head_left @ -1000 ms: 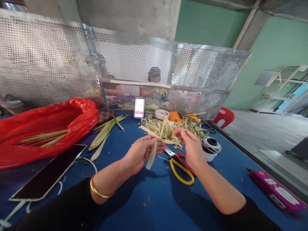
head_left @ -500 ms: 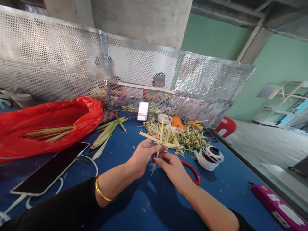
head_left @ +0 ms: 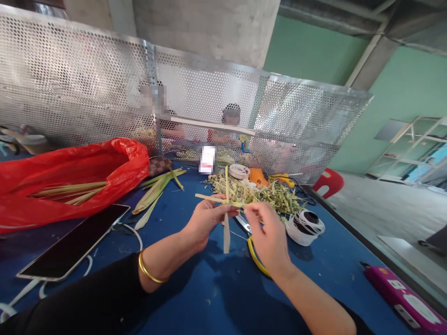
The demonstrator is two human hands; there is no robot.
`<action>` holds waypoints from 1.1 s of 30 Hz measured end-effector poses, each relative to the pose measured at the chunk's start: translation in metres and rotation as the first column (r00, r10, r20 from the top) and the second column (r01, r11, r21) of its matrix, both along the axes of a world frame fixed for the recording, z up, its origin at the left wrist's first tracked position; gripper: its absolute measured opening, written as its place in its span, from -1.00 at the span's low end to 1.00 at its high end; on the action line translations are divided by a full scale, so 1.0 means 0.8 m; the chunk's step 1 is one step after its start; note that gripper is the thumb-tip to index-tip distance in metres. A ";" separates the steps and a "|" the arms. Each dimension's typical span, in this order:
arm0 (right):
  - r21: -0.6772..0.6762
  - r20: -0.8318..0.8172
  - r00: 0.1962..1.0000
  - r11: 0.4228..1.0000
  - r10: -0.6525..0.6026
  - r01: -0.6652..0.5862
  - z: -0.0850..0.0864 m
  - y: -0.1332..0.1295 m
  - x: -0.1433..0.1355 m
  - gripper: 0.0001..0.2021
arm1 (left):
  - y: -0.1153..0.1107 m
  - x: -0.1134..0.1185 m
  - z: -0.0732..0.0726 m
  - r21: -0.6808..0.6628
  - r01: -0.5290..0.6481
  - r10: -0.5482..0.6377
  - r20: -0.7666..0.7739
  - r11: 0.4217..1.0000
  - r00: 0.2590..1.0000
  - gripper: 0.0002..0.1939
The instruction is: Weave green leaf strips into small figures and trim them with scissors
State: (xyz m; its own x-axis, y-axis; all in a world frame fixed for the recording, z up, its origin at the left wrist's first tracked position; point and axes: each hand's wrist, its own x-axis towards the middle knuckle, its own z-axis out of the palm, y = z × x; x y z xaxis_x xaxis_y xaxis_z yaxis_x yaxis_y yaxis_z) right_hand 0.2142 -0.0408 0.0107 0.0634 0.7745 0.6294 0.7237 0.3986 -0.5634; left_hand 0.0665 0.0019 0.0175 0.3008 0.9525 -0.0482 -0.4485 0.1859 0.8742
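Pale green leaf strips point(head_left: 226, 184) cross at a small woven centre, with ends pointing up, left, right and down. My left hand point(head_left: 206, 219) pinches the crossing between thumb and fingers. The right-hand strip's end is between the closed fingertips of my right hand point(head_left: 267, 230). Beneath my right hand lie scissors point(head_left: 256, 258) with a yellow and red handle, partly covered by it. Behind both hands is a heap of leaf scraps point(head_left: 279, 197).
A red plastic bag point(head_left: 129, 163) with long leaves lies left, beside a dark tablet point(head_left: 75, 242) and cut leaves point(head_left: 153, 190). White string spool point(head_left: 304, 228) and purple device point(head_left: 401, 295) are right. People sit behind a perforated metal screen point(head_left: 209, 88).
My right hand has moved from the lower strip up and right to the right-hand strip. The lower strip now hangs free. My left hand and the crossing shifted slightly left, and more of the scissors shows.
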 end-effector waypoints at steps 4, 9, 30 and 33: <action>0.082 0.130 0.988 0.994 -0.086 0.076 0.010 0.018 0.025 -0.82 | -0.008 0.004 0.003 -0.004 0.068 -0.068 -0.007 0.998 0.998 -0.76; -0.129 0.141 0.985 0.988 0.102 -0.083 0.002 0.024 0.023 -0.88 | -0.011 0.007 -0.001 0.031 0.063 -0.062 -0.024 0.998 0.998 -0.78; -0.271 -0.060 0.973 0.935 0.221 -0.229 -0.011 -0.001 -0.018 -0.74 | -0.010 0.008 -0.009 0.038 0.088 -0.088 -0.007 0.995 0.996 -0.81; -0.284 -0.051 0.970 0.928 0.237 -0.242 -0.011 -0.004 -0.020 -0.75 | -0.011 0.009 -0.009 0.032 0.064 -0.064 -0.019 0.997 0.998 -0.90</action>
State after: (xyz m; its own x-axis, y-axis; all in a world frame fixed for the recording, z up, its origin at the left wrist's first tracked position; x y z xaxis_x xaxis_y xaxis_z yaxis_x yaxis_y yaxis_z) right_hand 0.1985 -0.0437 0.0022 -0.1381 0.9146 0.3799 0.6171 0.3795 -0.6894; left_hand 0.0735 -0.0068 0.0099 0.3607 0.9324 -0.0233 -0.4205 0.1849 0.8883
